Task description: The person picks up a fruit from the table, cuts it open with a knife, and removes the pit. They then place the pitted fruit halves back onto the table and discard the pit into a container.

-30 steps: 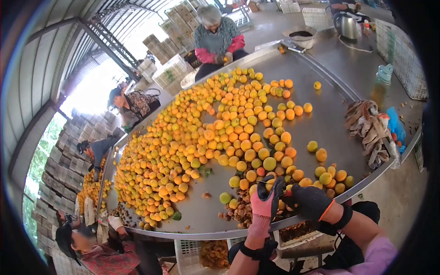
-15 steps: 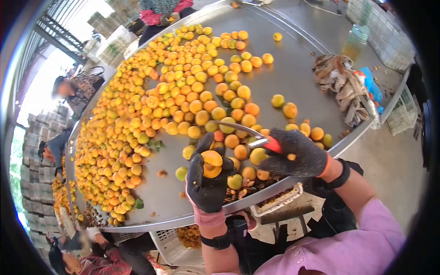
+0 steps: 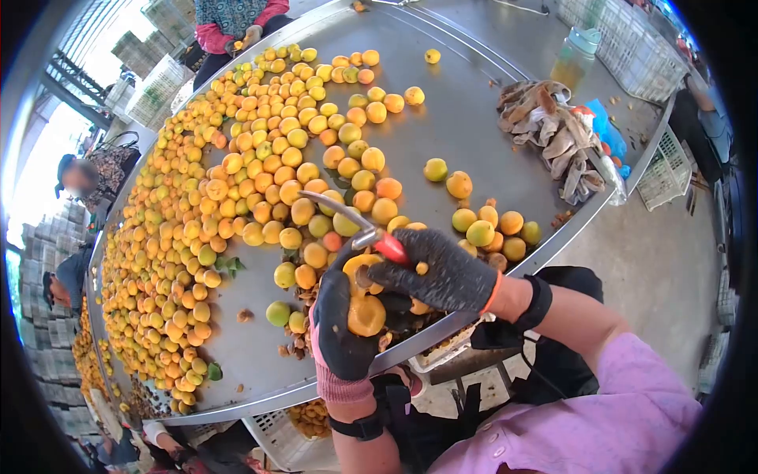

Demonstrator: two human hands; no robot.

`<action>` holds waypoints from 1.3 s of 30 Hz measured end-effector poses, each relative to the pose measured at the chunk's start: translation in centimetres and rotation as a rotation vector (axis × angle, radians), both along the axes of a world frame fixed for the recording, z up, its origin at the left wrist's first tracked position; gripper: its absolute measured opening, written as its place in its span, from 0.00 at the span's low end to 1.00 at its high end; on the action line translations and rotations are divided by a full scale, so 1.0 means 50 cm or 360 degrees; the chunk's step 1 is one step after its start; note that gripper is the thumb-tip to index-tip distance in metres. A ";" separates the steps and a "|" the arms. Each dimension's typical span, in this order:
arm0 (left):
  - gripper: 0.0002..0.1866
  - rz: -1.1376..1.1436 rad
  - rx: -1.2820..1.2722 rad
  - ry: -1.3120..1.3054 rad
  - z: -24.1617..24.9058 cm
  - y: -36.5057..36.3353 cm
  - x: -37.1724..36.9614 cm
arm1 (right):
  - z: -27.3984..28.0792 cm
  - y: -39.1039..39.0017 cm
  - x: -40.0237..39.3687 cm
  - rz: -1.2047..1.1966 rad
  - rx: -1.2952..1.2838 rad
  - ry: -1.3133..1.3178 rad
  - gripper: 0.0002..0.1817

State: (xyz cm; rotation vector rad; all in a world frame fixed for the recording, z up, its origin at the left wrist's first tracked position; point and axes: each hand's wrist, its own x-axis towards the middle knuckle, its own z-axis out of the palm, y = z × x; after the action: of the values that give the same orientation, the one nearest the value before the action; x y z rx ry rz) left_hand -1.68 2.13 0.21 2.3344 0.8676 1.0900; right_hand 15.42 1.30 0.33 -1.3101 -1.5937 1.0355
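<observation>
My left hand point(image 3: 341, 336), in a dark glove, is closed around an opened apricot point(image 3: 366, 316) with its orange flesh facing up. In my gloved right hand point(image 3: 450, 270) is a hooked knife point(image 3: 391, 246) with a red handle. Its curved blade points up and left over the whole apricots. My right fingertips touch the opened apricot, where a brown pit point(image 3: 364, 276) shows. Just beyond my hands lie several loose apricots point(image 3: 278, 313), and brown pits are scattered at the table edge.
A large pile of apricots point(image 3: 178, 261) covers the left of the metal table point(image 3: 450, 87). Crumpled cloths point(image 3: 545, 130) and a bottle point(image 3: 575, 59) stand at right. Below the edge is a white crate point(image 3: 276, 438). Other people sit around the table.
My right hand has come left and down onto the opened apricot, bringing the knife along. The opened apricot's pieces now lie further apart in my left hand. The view has shifted right.
</observation>
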 end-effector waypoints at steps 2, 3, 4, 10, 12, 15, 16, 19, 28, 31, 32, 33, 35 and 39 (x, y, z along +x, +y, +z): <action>0.37 0.0325 -0.0144 0.0098 -0.008 -0.007 0.006 | -0.018 0.001 -0.005 -0.0009 0.0198 -0.0162 0.16; 0.33 0.0393 -0.0109 0.0126 -0.013 -0.013 0.003 | -0.002 0.001 -0.006 -0.0039 0.0166 0.0123 0.16; 0.33 0.0386 -0.0108 0.0148 -0.010 -0.013 0.007 | 0.004 0.002 -0.005 -0.0073 0.0134 0.0407 0.16; 0.27 0.0243 -0.1626 -0.1234 0.042 -0.009 0.046 | 0.039 0.000 0.061 -0.0349 0.0389 0.0501 0.14; 0.26 0.0222 -0.1167 -0.0792 0.009 -0.005 0.036 | 0.059 -0.018 0.062 -0.0385 0.0324 0.1072 0.13; 0.27 0.0159 -0.1123 -0.0734 0.020 -0.018 0.046 | 0.061 -0.031 0.087 -0.0361 0.0425 0.0577 0.11; 0.28 0.0120 -0.1544 -0.1114 0.029 -0.021 0.052 | 0.055 -0.033 0.087 -0.0379 0.0630 0.0515 0.11; 0.29 0.0283 -0.1018 -0.0559 0.037 -0.021 0.071 | 0.077 -0.061 0.072 -0.0381 0.0333 0.0643 0.09; 0.31 0.0318 -0.1193 -0.0810 0.041 -0.022 0.108 | 0.059 -0.068 0.110 -0.0085 0.0783 0.0027 0.15; 0.30 0.0329 -0.1196 -0.0850 0.028 -0.020 0.104 | 0.018 -0.062 0.105 -0.0063 0.0685 0.0176 0.17; 0.29 0.0395 -0.1130 -0.0771 0.033 -0.023 0.110 | 0.014 -0.061 0.102 -0.0015 0.0686 0.0229 0.19; 0.29 0.0460 -0.1061 -0.0693 0.037 -0.025 0.113 | 0.023 -0.070 0.095 -0.0038 0.0510 0.0347 0.15; 0.28 0.0399 -0.1164 -0.0708 0.040 -0.027 0.104 | 0.043 -0.059 0.108 0.0001 0.0518 0.0177 0.13; 0.27 0.0325 -0.1336 -0.0669 0.031 -0.026 0.092 | 0.034 -0.048 0.108 0.0025 0.0666 0.0152 0.08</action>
State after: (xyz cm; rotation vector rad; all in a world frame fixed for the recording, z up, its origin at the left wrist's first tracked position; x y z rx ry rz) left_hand 2.92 0.82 1.76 1.3013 1.1247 0.9755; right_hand 20.82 -1.09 2.03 -0.9517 -1.6400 0.7100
